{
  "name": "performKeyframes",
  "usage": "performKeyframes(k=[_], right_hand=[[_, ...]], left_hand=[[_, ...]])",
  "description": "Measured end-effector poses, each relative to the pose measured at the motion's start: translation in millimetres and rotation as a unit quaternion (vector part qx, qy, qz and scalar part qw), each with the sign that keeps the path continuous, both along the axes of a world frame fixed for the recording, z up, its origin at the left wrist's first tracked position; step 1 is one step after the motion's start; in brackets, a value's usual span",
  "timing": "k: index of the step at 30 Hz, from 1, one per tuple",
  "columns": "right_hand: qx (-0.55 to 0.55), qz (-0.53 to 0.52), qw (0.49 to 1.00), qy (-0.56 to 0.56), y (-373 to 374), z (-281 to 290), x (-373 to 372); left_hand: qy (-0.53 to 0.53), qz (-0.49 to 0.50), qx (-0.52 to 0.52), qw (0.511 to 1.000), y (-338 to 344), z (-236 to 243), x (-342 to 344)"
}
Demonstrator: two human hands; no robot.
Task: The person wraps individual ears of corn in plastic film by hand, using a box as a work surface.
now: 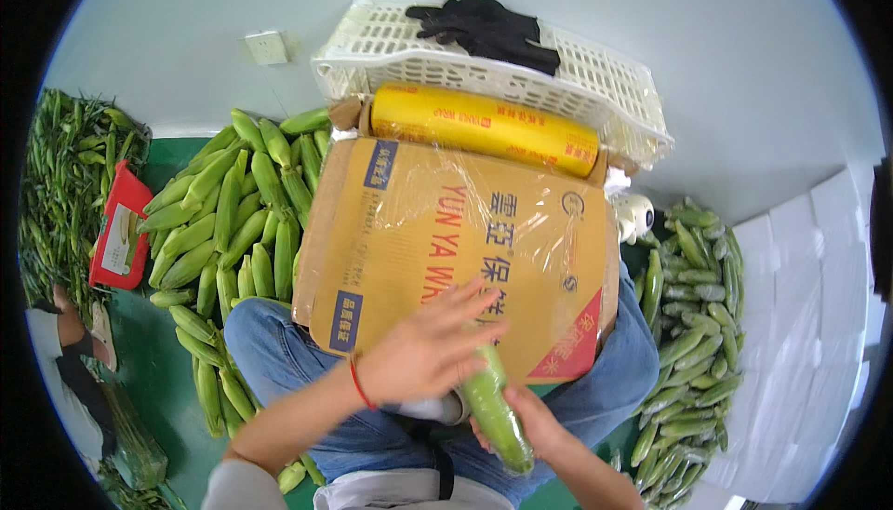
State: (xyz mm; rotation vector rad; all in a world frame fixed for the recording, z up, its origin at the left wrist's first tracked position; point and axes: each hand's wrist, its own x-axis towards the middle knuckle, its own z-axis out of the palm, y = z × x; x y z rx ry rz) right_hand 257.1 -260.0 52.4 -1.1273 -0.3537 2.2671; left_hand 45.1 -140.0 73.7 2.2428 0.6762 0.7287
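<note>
An ear of green-husked corn point(498, 412), glossy with clear film, tilts in front of my lap. My right hand point(538, 419) is closed round its lower part. Over its upper end my left hand point(437, 347) is spread, fingers stretched out and slightly blurred; whether the palm touches the corn I cannot tell. Beyond both hands, a brown cardboard box point(391, 259) lies across my knees, its top covered in clear film. A yellow film roll point(484, 127) sits along the box's far edge.
Unwrapped corn point(237, 203) is heaped on the left, film-wrapped corn point(688, 352) on the right. Behind the roll leans a white slatted crate point(595, 82) with black gloves point(484, 31). A red container point(121, 231) and another person's arm point(70, 319) are far left; white boxes point(791, 268) line the right.
</note>
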Motion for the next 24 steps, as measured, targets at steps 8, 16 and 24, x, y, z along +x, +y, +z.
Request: performKeyframes(k=[8, 16, 24], right_hand=[[-0.086, 0.041, 0.814, 0.573, -8, 2, -75], [0.114, -0.107, 0.956, -0.249, 3, 10, -4], [0.171, -0.496, 0.840, -0.140, 55, 11, 9]], left_hand=[[-0.627, -0.019, -0.505, 0.593, -32, 8, 12], [-0.369, 0.411, -0.241, 0.798, -66, -43, -19], [-0.082, 0.275, -0.448, 0.847, -119, -11, -16]])
